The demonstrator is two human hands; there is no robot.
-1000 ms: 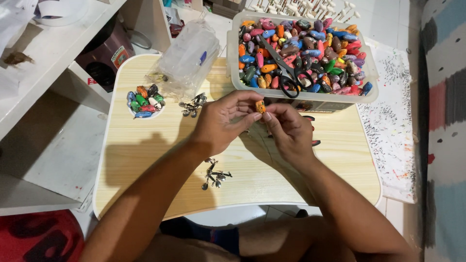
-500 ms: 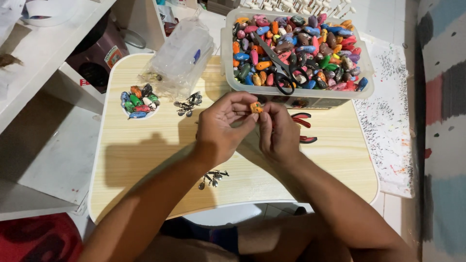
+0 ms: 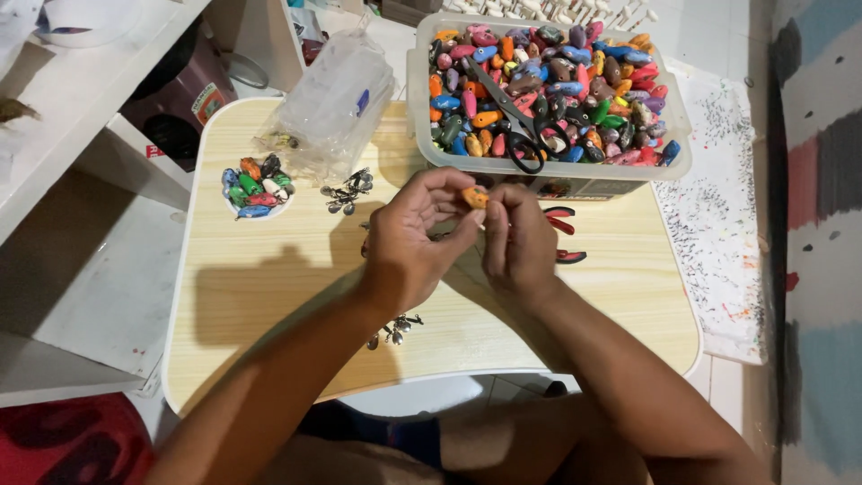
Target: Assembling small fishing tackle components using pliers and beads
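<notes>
The two hands have moved a little since a second ago. They sat lower on the counter (image 3: pixel 269 296) before, and now they are up closer to the big tub (image 3: pixel 548 175). The camera has also come in nearer, so everything looks bigger. The small orange piece was between the fingers then, and it is between them now too.

The left hand (image 3: pixel 409 242) is pinched shut on the orange piece (image 3: pixel 475 196), with the thumb under it and the fingers curled over the top. The right hand (image 3: pixel 521 238) is closed up right beside it, and its fingertips touch the same piece from the other side. So both hands are together, just in front of the tub and above the counter.

The orange piece is tiny and roundish, like a little bean, with some darker spots on it. Most of it is hidden by the fingers.

The tub is clear plastic and full of pieces in many colours, with black scissors (image 3: pixel 516 121) lying on top. A small pile of coloured pieces (image 3: pixel 256 186) sits at the left of the counter, near a clear plastic bag (image 3: pixel 332 103). Little metal bits (image 3: pixel 346 193) lie near the bag, and more metal bits (image 3: pixel 393 330) lie under the left wrist.
</notes>
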